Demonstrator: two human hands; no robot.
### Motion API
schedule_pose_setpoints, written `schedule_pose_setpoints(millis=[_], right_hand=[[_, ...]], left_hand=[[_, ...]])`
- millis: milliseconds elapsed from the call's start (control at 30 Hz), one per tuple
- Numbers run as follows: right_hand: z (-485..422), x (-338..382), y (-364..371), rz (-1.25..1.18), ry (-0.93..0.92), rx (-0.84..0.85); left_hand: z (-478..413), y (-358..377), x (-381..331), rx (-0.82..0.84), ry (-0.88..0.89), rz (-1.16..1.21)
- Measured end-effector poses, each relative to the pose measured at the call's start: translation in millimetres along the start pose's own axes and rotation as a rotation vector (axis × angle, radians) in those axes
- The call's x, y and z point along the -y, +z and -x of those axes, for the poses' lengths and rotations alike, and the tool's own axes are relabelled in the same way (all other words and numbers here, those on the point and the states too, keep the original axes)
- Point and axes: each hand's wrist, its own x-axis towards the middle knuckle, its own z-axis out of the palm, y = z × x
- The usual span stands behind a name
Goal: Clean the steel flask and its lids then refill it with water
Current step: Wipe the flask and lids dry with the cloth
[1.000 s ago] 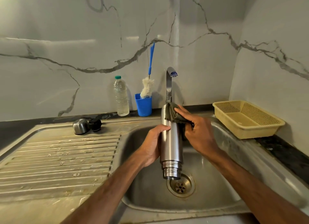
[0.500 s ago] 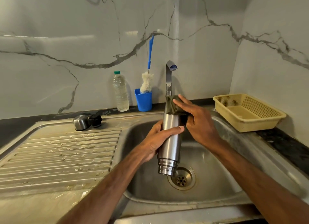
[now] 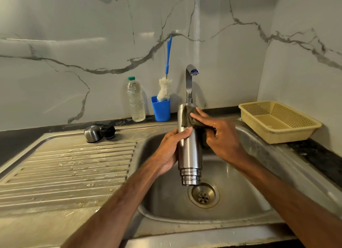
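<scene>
Head view: left hand (image 3: 169,151) grips the cylindrical brushed-steel flask (image 3: 189,155), inverted, mouth down above the steel sink basin (image 3: 240,183). The right hand (image 3: 220,135) holds a dark cloth (image 3: 187,118) against its upturned base. Blue plastic cup (image 3: 160,110) contains a white-bristled bottle brush (image 3: 164,88).

— We see brushed steel on the flask (image 3: 189,151): smooth, satin, ridged at its threaded neck.
— And we take the cloth (image 3: 187,118) for dark, matt, limp fabric.
— The sink (image 3: 240,183) is duller, scuffed steel. Its draining board (image 3: 74,166), at nine o'clock, is ribbed and beaded with water.
— At ten o'clock we make out a shiny steel lid (image 3: 93,134) and a matt black lid (image 3: 109,131), seemingly plastic.
— At twelve, a clear plastic bottle (image 3: 136,101), a glossy blue plastic cup (image 3: 160,109), a fluffy white brush (image 3: 164,89) and a chromed tap (image 3: 189,81).
— At two o'clock, a basket (image 3: 277,131) of matt yellowish plastic mesh. The wall (image 3: 74,44) looks glossy and marble-veined.
</scene>
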Motion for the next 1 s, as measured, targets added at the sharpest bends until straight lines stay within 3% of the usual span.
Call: schedule_pose_setpoints(millis=[200, 433, 600, 800, 933, 1000], right_hand=[[-5, -12, -14, -0.013, 0.183, -0.123], [9, -2, -2, 0.093, -0.04, 0.072], [3, -4, -5, 0.044, 0.064, 0.015], [15, 4, 0, 0.007, -0.148, 0.178], [8, 4, 7, -0.011, -0.04, 0.084], [12, 10, 11, -0.015, -0.072, 0.138]], left_hand=[[3, 9, 2, 0.087, -0.094, -0.01], [-3, -7, 0, -0.085, -0.096, 0.155], [-8, -3, 2, -0.11, -0.086, 0.171], [-7, -13, -4, -0.138, -0.08, 0.249], [-10, -9, -3, -0.172, -0.087, 0.28], [-10, -9, -4, -0.186, -0.088, 0.296]])
